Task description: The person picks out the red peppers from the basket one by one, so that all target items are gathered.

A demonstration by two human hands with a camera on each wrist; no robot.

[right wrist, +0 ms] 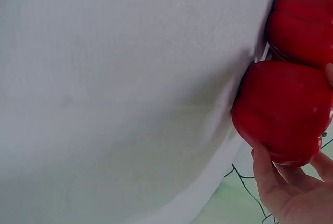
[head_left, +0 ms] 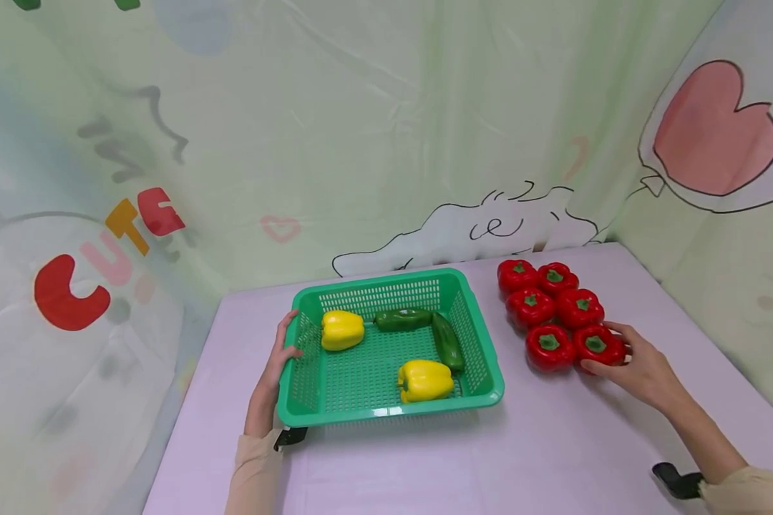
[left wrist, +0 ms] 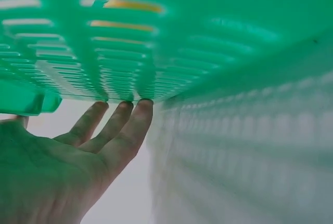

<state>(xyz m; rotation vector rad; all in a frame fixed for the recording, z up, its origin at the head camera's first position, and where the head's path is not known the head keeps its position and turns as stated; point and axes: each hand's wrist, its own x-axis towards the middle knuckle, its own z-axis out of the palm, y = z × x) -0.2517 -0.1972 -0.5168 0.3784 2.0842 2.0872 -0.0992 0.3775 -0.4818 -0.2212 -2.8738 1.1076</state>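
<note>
- My left hand (head_left: 272,372) is gripping the green basket (head_left: 483,354) by its left rim, fingers (left wrist: 122,125) pressed together.
- My right hand (head_left: 638,368) is curling its fingers (right wrist: 268,174) round a red pepper (head_left: 598,345) near the surface's right edge.

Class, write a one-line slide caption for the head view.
Left hand holds a green basket of yellow and green peppers; right hand grips a red pepper.

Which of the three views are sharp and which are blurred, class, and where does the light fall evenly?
Head view: sharp, evenly lit, soft shadow under the green basket. Left wrist view: basket mesh too close and blurred, fingers clearer. Right wrist view: red pepper fairly sharp with soft glare, the pale table featureless.
</note>
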